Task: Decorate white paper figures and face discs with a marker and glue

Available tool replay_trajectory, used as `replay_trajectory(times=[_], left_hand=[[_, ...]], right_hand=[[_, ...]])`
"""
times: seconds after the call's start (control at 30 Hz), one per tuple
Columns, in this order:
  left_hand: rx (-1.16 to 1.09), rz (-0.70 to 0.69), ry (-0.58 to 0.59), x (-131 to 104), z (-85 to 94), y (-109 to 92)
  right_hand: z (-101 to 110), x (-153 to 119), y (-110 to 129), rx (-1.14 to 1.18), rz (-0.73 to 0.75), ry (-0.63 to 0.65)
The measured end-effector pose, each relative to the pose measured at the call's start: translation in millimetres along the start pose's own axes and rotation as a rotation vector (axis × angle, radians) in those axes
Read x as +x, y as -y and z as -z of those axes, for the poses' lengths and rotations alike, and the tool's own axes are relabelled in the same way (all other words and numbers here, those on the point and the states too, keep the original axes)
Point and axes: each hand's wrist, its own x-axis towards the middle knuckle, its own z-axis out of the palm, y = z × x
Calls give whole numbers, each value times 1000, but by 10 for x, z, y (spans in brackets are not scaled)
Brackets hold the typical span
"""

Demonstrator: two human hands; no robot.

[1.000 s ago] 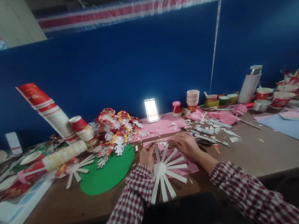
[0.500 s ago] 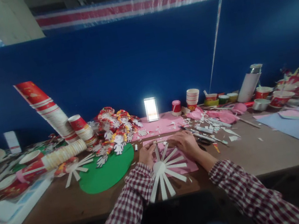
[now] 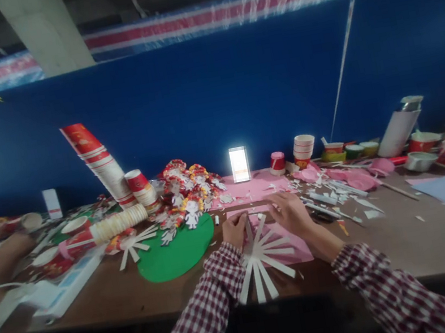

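A white paper piece with strips fanned out like rays [image 3: 257,253] lies near the table's front edge, over a pink sheet [image 3: 301,249]. My left hand [image 3: 235,230] pinches one of its upper strips between thumb and fingers. Just to the right, my right hand [image 3: 289,211] is bent over the pink paper, its fingertips close to the top of the strips. Whatever lies under those fingertips is too small to make out. A green oval sheet [image 3: 177,252] is left of my left hand.
Cup stacks [image 3: 105,173] and a pile of paper figures [image 3: 187,190] stand left. Another person's hand [image 3: 15,246] is at the far left, by a power strip [image 3: 69,286]. Paper scraps [image 3: 339,192], cups and a tilted flask [image 3: 399,129] lie right.
The view has turned left, so the table things appear further right. More of the other person's arms shows at the left. My hands stay at the fanned paper.
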Motion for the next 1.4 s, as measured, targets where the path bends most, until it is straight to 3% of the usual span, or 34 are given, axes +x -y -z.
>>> replay_trajectory(times=[0.13, 0.23, 0.6, 1.4], left_hand=[[27, -14, -6, -18, 8, -15], [45, -21, 2, -36, 24, -11], [79, -64, 99, -25, 20, 18], [113, -88, 129, 13, 45, 88]], right_hand=[[-127, 68, 349, -47, -25, 74], [-230, 31, 451, -61, -25, 120], [-255, -41, 199, 148, 37, 142], [-251, -59, 211, 221, 40, 86]])
